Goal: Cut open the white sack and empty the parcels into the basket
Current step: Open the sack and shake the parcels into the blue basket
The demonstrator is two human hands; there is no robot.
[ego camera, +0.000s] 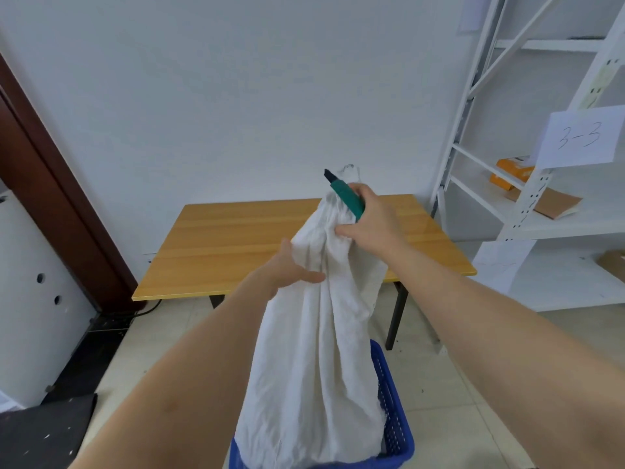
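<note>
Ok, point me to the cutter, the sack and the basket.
cutter (348, 198), head view, on its green handle.
sack (314, 367), head view, on the middle of the white cloth.
basket (394, 418), head view, on its blue right wall.

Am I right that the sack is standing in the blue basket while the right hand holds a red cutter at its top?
Not quite: the cutter is green, as the head view shows. The sack does stand in the blue basket, and the right hand holds the cutter at its top.

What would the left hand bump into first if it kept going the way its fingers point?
The white sack: the left hand already touches its cloth, fingers pointing right into the folds. Beyond the sack lies the right hand, though depth is unclear.
</note>
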